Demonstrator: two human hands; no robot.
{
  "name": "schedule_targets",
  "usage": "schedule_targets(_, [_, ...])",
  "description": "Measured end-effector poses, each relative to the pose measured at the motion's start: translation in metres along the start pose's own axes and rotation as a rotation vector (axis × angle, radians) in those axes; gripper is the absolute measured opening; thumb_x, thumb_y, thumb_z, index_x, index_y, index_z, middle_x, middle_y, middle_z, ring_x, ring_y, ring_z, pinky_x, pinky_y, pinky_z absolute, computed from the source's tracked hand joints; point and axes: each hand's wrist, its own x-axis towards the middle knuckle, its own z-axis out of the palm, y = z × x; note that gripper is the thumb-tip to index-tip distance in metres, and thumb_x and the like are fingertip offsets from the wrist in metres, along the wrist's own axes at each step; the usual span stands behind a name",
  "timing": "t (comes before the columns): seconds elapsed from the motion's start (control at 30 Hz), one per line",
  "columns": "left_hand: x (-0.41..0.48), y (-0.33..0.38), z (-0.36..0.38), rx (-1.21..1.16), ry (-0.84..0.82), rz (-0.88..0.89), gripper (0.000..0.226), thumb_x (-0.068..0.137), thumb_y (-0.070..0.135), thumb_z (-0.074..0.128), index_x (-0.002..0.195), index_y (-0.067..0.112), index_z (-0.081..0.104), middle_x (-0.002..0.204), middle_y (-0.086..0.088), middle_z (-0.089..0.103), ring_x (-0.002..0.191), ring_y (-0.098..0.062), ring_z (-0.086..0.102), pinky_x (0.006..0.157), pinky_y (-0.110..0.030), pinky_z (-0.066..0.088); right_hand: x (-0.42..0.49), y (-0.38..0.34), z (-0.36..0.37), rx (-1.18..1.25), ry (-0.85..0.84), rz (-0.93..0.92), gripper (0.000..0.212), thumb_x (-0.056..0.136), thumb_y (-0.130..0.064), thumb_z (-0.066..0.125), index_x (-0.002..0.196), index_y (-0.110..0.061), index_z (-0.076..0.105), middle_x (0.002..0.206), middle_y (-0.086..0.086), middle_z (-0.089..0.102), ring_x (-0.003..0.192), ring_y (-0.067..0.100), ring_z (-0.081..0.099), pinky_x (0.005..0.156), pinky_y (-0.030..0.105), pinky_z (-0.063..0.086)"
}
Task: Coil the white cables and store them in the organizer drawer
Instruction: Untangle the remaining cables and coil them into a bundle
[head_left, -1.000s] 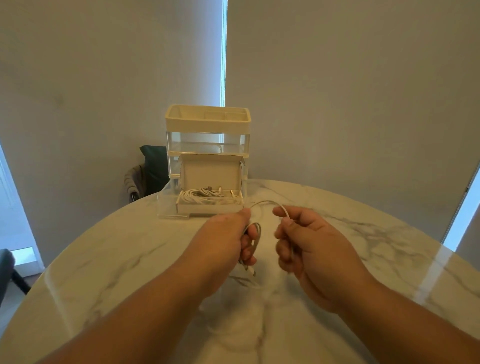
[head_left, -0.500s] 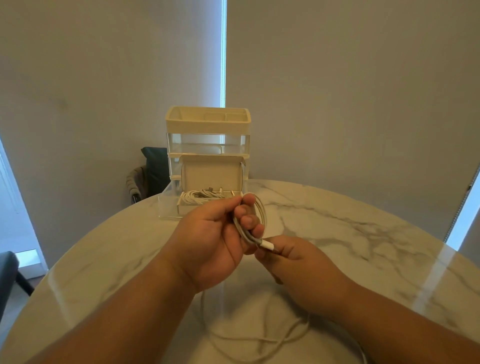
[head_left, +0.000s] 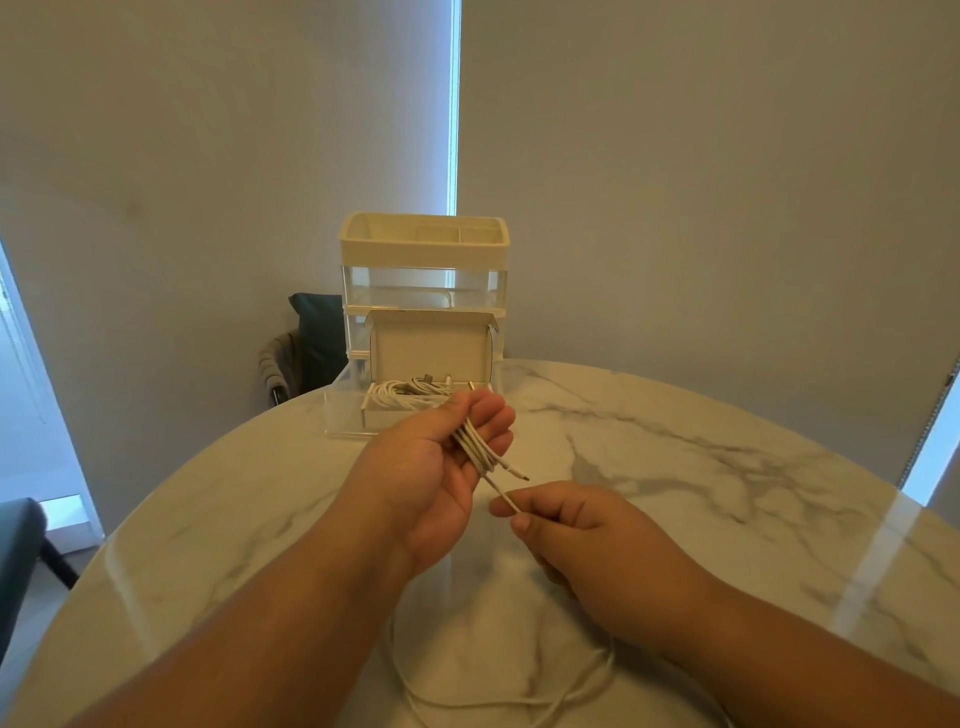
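My left hand holds several loops of a white cable across its curled fingers, above the marble table. One plug end sticks out to the right of the loops. My right hand pinches a strand of the same cable just below the left hand. The cable's slack lies in a big loop on the table under my forearms. Behind the hands stands the organizer, its clear bottom drawer pulled out. In the drawer sits an open white box with coiled white cables.
The round marble table fills the lower view. A dark chair stands behind the table at the left, another dark seat at the far left edge. Grey blinds cover the wall behind.
My left hand has turned palm up with more loops lying across its fingers. My right hand has slid down and to the right along the strand.
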Motion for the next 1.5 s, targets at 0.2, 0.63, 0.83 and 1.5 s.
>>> schedule_targets(0.2, [0.003, -0.004, -0.001, 0.037, 0.086, 0.021, 0.021, 0.101, 0.013, 0.051, 0.106, -0.002, 0.065, 0.089, -0.014, 0.073, 0.073, -0.018, 0.074, 0.069, -0.027, 0.062, -0.003, -0.001, 0.002, 0.077, 0.015, 0.018, 0.014, 0.095, -0.026, 0.061, 0.099, -0.028, 0.074, 0.052, -0.016, 0.054, 0.046, -0.003, 0.045, 0.049, 0.012, 0.035])
schedule_targets(0.63, [0.008, -0.002, -0.005, -0.069, 0.121, -0.072, 0.022, 0.100, 0.006, 0.041, 0.109, -0.002, 0.060, 0.067, -0.005, 0.051, 0.058, -0.011, 0.050, 0.066, -0.030, 0.054, -0.007, -0.006, 0.004, -0.058, -0.055, -0.026, 0.020, 0.098, -0.024, 0.056, 0.111, -0.031, 0.070, 0.047, -0.022, 0.051, 0.044, -0.002, 0.043, 0.050, 0.009, 0.032])
schedule_targets(0.83, [0.004, 0.003, -0.003, 0.002, 0.095, -0.017, 0.024, 0.103, 0.006, 0.037, 0.105, -0.003, 0.060, 0.079, -0.012, 0.062, 0.073, -0.018, 0.062, 0.076, -0.034, 0.056, -0.004, 0.001, 0.004, 0.025, -0.040, -0.013, 0.021, 0.096, -0.025, 0.059, 0.107, -0.037, 0.072, 0.049, -0.015, 0.047, 0.044, 0.002, 0.037, 0.050, 0.019, 0.031])
schedule_targets(1.5, [0.006, -0.016, -0.017, 1.218, -0.236, 0.370, 0.018, 0.098, 0.019, 0.055, 0.106, 0.028, 0.068, 0.089, 0.012, 0.072, 0.085, 0.004, 0.064, 0.074, -0.011, 0.047, -0.005, -0.015, -0.008, 0.841, -0.163, 0.340, 0.019, 0.078, -0.024, 0.051, 0.070, -0.011, 0.063, 0.057, 0.005, 0.034, 0.041, 0.018, 0.039, 0.048, 0.026, 0.024])
